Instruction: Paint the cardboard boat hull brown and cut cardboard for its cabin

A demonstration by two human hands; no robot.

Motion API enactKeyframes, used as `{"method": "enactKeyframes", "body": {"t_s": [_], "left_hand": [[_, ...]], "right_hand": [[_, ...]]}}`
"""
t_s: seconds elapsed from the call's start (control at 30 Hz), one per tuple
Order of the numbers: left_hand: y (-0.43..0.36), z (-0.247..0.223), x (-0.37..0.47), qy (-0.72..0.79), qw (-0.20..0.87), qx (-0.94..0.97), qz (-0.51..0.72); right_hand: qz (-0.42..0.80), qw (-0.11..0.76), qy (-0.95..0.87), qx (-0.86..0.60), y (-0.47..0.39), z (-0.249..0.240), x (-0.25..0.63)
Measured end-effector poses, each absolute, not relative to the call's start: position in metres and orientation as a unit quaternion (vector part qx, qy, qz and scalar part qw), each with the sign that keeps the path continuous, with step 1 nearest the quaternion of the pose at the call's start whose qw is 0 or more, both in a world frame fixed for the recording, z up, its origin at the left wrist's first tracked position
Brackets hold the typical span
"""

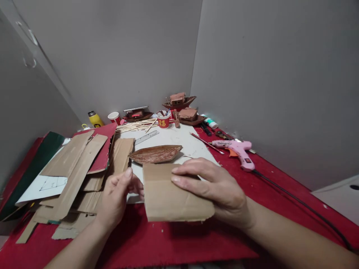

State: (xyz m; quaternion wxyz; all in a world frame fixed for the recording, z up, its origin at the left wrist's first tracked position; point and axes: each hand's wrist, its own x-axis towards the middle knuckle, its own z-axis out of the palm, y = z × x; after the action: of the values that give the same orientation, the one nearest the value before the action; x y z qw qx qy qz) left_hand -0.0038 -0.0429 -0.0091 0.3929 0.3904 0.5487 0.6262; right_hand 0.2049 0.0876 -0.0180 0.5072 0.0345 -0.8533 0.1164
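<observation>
A bent piece of brown cardboard (174, 201) is in my right hand (215, 186), whose fingers lie over its upper face. The thumb of that hand is hidden behind the piece. My left hand (119, 194) is beside the cardboard's left edge, with its thumb raised and its fingers loosely curled; the fingertips reach close to the edge, and whether they touch it I cannot tell. Just beyond the cardboard, a brown boat hull (157, 154) with a ribbed surface rests on a white sheet (190, 140).
Cardboard strips (81, 168) are piled at left. A pink glue gun (238, 149) with a black cord lies at right, near a pencil (206, 143). Behind are a metal ruler (146, 137), wooden sticks (134, 126), a red paper cup (163, 121), model boats (188, 115) and a yellow bottle (95, 119).
</observation>
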Motion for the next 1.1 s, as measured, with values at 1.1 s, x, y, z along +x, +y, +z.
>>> {"method": "enactKeyframes", "body": {"t_s": [1.1], "left_hand": [[-0.041,-0.019,-0.005,0.442,0.542,0.520,0.491]], "right_hand": [[0.244,0.518,-0.820,0.008,0.095,-0.033,0.190]]}}
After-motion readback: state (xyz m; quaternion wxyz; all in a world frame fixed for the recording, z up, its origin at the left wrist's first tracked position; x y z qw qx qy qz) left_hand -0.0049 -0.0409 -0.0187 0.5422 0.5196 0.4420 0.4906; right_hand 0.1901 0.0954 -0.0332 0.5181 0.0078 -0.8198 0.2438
